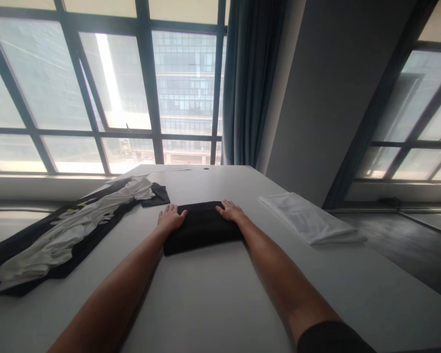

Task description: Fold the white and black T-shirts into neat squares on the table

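Resting left hand (172, 218) and right hand (231, 212) spread, clenched on nothing, at the far corners of folded black cloth (206, 228) on a white table (209, 304), perhaps risking skewed layers from uneven pressure.

The central folded cloth (206, 228) was plain black, the surface (213, 304) white, the curtain (250, 83) blue-grey; the printed garment (29, 230) was black (its print showed white and yellow), the crumpled garment (59, 240) off-white.

Daylight from window (185, 83) beyond table (213, 299), glaring, washed out; wall (327, 98) past table's right side dim; pale sheen, table's far end; hazy, edges stretched.
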`<state>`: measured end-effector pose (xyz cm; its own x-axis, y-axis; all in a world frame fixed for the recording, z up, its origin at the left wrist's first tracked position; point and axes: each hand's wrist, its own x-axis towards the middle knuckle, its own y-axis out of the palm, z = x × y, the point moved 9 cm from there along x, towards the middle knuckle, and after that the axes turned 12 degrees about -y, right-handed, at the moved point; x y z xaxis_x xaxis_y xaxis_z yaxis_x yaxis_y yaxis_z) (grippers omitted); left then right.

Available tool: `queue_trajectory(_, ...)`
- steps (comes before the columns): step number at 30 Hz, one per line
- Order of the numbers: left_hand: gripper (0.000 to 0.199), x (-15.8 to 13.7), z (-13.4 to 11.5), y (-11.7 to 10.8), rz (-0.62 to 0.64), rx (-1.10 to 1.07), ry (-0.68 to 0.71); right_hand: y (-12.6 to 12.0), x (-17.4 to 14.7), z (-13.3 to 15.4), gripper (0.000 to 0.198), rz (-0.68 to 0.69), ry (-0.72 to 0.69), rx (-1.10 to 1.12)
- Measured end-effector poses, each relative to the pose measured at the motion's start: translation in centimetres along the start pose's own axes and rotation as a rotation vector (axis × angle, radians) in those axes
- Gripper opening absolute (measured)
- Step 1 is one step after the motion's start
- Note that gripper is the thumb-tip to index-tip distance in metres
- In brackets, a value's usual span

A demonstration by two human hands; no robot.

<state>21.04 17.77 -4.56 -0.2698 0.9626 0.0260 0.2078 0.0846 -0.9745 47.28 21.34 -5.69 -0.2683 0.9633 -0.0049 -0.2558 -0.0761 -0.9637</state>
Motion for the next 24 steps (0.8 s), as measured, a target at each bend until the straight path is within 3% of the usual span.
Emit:
queue_trajectory(3, 0.074, -0.9, 0.0, -1.1, -0.011, 0.049, -0.023, -0.4, -0.6, -0.4, 0.074, -0.006, 0.059, -0.026)
queue_trajectory(6, 0.071, -3.3, -2.9, -1.9, -0.077, 0.05, 0.11, -1.0, -1.0, 1.6, 0.068, -0.073, -0.015, -0.069)
queue_trajectory(9, 0.071, -6.0, -5.7, -0.3, 0.019, 0.036, 0.258, 0.0, -1.4, 3.4, 0.068, -0.03, -0.116, -0.04)
queue_trajectory(11, 0.071, -7.1, -5.9, 0.8, 0.084, 0.044, 0.288, 0.7, -1.9, 2.9, 0.069, 0.02, -0.098, -0.019)
queue_trajectory(15, 0.072, -7.7, -3.6, 0.8, 0.07, 0.045, 0.301, 0.3, -3.4, 0.4, 0.073, -0.026, 0.005, -0.009)
queue_trajectory(21, 0.072, -8.1, 1.9, 0.1, 0.029, 0.022, 0.273, -2.3, -6.8, -1.2, 0.058, -0.312, 0.076, 0.018)
queue_trajectory(24, 0.071, -8.4, 3.6, -0.1, 0.005, 0.019, 0.245, -3.1, -7.8, -2.0, 0.068, -0.375, 0.149, 0.115)
